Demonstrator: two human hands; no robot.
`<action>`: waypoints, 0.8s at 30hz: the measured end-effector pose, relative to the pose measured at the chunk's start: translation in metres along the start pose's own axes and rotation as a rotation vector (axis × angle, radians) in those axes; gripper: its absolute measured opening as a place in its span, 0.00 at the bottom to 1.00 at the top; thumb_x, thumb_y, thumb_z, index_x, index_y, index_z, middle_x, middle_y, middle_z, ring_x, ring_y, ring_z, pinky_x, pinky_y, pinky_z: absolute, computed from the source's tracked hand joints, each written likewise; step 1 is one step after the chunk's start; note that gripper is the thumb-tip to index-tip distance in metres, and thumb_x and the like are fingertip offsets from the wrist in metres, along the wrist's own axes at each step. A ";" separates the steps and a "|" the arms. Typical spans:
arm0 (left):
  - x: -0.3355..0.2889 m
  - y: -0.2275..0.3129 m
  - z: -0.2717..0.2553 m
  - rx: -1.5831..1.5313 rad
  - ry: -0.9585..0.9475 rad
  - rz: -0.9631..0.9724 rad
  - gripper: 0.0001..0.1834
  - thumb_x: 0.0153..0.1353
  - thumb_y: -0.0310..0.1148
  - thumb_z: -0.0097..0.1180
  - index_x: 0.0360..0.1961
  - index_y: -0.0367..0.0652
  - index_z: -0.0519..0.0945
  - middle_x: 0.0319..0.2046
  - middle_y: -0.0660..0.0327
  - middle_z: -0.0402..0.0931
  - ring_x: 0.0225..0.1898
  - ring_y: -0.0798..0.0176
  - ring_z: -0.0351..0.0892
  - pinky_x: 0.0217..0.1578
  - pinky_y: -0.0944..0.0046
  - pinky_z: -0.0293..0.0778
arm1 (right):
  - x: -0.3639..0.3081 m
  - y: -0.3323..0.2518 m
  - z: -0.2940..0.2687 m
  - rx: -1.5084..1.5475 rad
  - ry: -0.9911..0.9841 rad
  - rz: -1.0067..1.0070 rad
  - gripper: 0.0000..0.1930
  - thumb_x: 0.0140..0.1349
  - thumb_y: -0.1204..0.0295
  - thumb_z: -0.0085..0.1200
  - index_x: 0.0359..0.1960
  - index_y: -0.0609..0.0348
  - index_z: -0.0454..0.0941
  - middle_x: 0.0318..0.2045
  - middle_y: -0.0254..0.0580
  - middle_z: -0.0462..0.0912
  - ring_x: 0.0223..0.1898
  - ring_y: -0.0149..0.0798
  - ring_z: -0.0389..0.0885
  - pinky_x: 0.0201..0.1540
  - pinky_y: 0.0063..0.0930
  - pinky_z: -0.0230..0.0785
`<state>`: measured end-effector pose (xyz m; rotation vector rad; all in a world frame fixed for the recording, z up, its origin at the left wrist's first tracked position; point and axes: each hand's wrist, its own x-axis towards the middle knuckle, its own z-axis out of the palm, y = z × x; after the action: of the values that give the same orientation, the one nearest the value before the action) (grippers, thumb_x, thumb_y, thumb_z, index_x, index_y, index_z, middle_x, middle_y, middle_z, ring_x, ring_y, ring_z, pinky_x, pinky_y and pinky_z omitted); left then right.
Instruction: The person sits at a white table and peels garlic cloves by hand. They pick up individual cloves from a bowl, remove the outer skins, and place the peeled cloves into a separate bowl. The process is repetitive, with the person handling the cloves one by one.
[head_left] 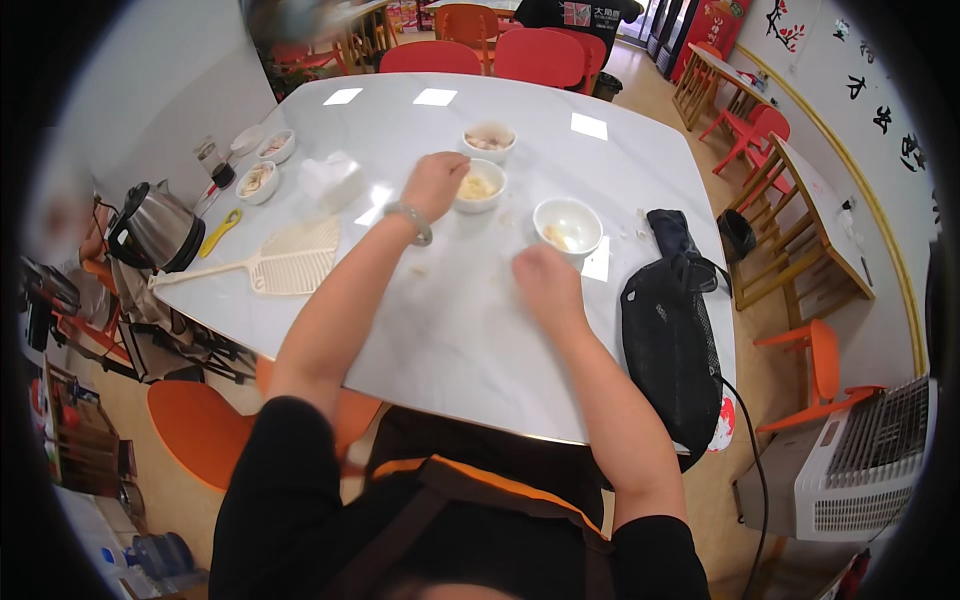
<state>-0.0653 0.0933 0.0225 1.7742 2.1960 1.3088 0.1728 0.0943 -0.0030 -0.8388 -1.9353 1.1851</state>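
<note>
My left hand has its fingers closed together at the left rim of a white bowl holding pale yellow pieces that look like peeled garlic. What the fingers pinch, if anything, is hidden. Curled like a fist and slightly blurred, my right hand is just below another white bowl. A few pale pieces lie at the bottom of that one. Behind them stands a third white bowl with pinkish-white pieces, perhaps unpeeled cloves. Pale scraps are scattered on the table between my arms.
On the white table lie a cream fly swatter, a yellow-handled peeler, crumpled white plastic and a black mesh bag. Small bowls, a dark-filled glass and a steel kettle stand left. Red chairs line the far edge.
</note>
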 end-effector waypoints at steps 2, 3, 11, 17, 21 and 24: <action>-0.013 0.023 -0.011 -0.232 -0.028 -0.116 0.13 0.61 0.33 0.49 0.42 0.37 0.80 0.35 0.60 0.80 0.34 0.70 0.75 0.35 0.67 0.72 | 0.001 -0.010 -0.009 0.202 -0.073 0.221 0.09 0.56 0.72 0.49 0.36 0.61 0.75 0.26 0.34 0.77 0.25 0.29 0.72 0.28 0.24 0.65; -0.021 0.035 -0.018 -0.268 -0.061 -0.136 0.13 0.61 0.33 0.50 0.43 0.38 0.80 0.36 0.61 0.80 0.34 0.71 0.74 0.35 0.68 0.72 | 0.001 -0.011 -0.011 0.279 -0.118 0.258 0.09 0.56 0.72 0.48 0.37 0.61 0.75 0.28 0.34 0.77 0.27 0.28 0.71 0.30 0.23 0.64; -0.093 0.069 -0.001 -0.385 -0.265 -0.123 0.14 0.59 0.30 0.54 0.46 0.39 0.78 0.40 0.62 0.78 0.32 0.72 0.71 0.37 0.71 0.72 | -0.009 -0.029 -0.009 0.559 -0.281 0.273 0.17 0.59 0.81 0.40 0.51 0.64 0.69 0.44 0.41 0.74 0.37 0.29 0.74 0.42 0.22 0.68; -0.099 0.064 0.007 -0.594 -0.353 -0.156 0.13 0.60 0.27 0.53 0.46 0.38 0.77 0.42 0.60 0.77 0.41 0.68 0.76 0.42 0.69 0.73 | -0.015 -0.025 -0.017 0.507 -0.208 0.136 0.25 0.58 0.83 0.49 0.59 0.64 0.61 0.52 0.50 0.73 0.43 0.32 0.78 0.44 0.21 0.70; -0.102 0.064 0.007 -0.580 -0.404 -0.081 0.12 0.60 0.28 0.53 0.44 0.39 0.79 0.42 0.61 0.77 0.42 0.68 0.76 0.42 0.68 0.74 | -0.012 -0.016 -0.018 0.417 -0.125 0.178 0.21 0.59 0.80 0.52 0.54 0.64 0.64 0.40 0.47 0.80 0.37 0.31 0.80 0.39 0.21 0.72; -0.105 0.059 0.011 -0.656 -0.411 -0.111 0.11 0.60 0.28 0.54 0.43 0.39 0.80 0.41 0.62 0.77 0.41 0.69 0.76 0.41 0.69 0.74 | -0.014 -0.020 -0.013 0.411 -0.073 0.205 0.15 0.59 0.76 0.54 0.47 0.64 0.67 0.32 0.43 0.82 0.31 0.30 0.80 0.35 0.22 0.73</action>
<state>0.0239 0.0139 0.0032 1.4653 1.4072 1.2876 0.1878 0.0818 0.0164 -0.7901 -1.6034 1.6845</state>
